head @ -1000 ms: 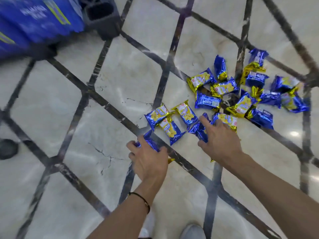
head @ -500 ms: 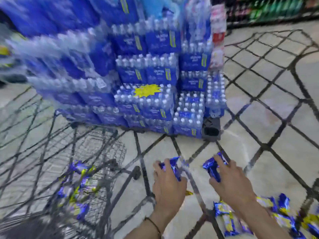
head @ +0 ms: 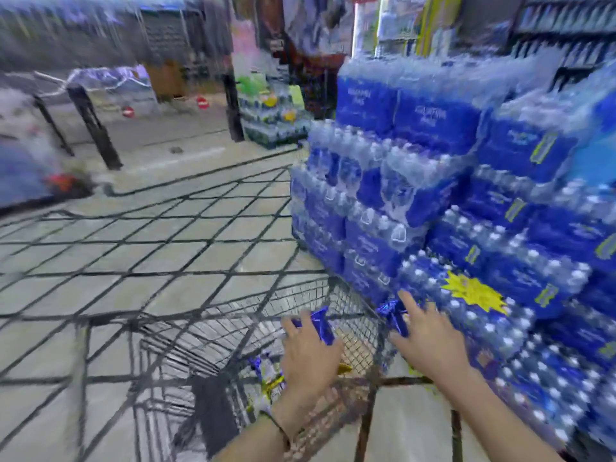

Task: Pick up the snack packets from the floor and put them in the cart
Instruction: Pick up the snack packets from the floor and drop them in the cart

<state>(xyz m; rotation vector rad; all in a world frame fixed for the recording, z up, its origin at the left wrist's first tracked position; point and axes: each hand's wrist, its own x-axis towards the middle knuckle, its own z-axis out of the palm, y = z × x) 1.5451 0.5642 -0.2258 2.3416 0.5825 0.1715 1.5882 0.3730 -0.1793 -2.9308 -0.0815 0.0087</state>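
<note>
- Fingers [head: 290, 328] of the left hand [head: 310, 358]: we see them curled round a blue snack packet [head: 320, 325], which stands out above the knuckles; a gold strip of wrapper shows beside the heel of the hand.
- Fingers [head: 409, 303] of the right hand [head: 430, 341]: we see the forefinger stretched forward and the others bent over a second blue packet [head: 393, 313], held against the thumb side; motion blur hides the finer grip.
- Left hand, back toward us, hangs over the basket of the wire cart [head: 353, 296], near its far right corner; a dark wristband [head: 279, 425] circles the forearm.
- Right hand sits just beside the cart's right wall; we cannot tell whether its packet is over the basket or outside the wire.
- Loose packets [head: 266, 375], blue and gold, lie in the bottom of the cart, below and to the left of the left hand.
- Shrink-wrapped packs of water bottles [head: 416, 181] rise in a stack just beyond the cart and fill the right side of the view; one lower pack bears a yellow starburst label [head: 473, 291].
- Tiled floor [head: 166, 261], pale with dark diagonal lines, spreads to the left of the stack; we note that the whole view is smeared by motion.
</note>
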